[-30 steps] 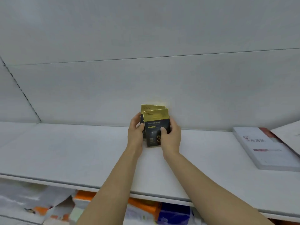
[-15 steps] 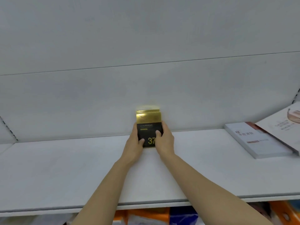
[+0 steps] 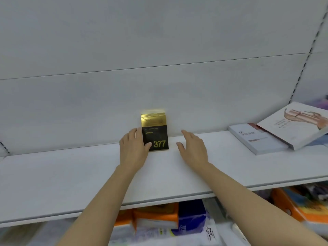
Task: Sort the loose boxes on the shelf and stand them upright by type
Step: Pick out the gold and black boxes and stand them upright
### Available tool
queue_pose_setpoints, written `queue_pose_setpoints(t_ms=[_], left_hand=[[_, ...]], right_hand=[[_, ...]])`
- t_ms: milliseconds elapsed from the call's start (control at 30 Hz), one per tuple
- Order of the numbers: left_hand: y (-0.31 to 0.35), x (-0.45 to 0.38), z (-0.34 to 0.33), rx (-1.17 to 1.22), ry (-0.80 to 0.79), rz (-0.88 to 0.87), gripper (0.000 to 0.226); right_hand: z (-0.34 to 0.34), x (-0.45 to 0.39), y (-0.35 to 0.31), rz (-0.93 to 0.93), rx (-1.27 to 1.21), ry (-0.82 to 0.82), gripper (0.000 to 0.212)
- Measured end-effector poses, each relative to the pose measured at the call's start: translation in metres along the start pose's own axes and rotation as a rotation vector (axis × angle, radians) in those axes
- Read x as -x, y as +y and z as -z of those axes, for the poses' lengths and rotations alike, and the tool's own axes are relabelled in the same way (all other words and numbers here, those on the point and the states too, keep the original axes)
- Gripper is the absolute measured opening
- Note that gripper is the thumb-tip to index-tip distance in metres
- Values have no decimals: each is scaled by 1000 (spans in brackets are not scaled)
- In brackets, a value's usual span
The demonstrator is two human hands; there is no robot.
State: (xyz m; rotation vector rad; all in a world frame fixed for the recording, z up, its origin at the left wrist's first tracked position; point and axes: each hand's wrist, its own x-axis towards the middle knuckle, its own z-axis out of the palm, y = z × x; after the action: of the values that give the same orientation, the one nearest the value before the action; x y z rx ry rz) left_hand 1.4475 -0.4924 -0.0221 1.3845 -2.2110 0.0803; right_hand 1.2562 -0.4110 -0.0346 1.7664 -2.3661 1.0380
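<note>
The black-and-gold box (image 3: pixel 154 132) shows "377" in gold (other print too small to read).

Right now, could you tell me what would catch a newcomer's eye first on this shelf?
The gold-and-black box marked 377 stands upright against the back wall at mid-shelf, the left hand touching its side and the right hand open just beside it. At far right, two pale flat boxes lie flat.
</note>
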Motion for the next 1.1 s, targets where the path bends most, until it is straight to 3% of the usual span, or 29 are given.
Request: queue_pose_setpoints(t_ms=[133, 300, 1100], left_hand=[[29, 7, 11, -99, 60, -164, 46], [89, 17, 16, -39, 66, -311, 37], [450, 108, -42, 196, -111, -655, 39]], right_hand=[[32, 22, 16, 18, 57, 90, 50], [69, 45, 47, -15, 75, 171, 47], [283, 212, 293, -327, 252, 415, 37]])
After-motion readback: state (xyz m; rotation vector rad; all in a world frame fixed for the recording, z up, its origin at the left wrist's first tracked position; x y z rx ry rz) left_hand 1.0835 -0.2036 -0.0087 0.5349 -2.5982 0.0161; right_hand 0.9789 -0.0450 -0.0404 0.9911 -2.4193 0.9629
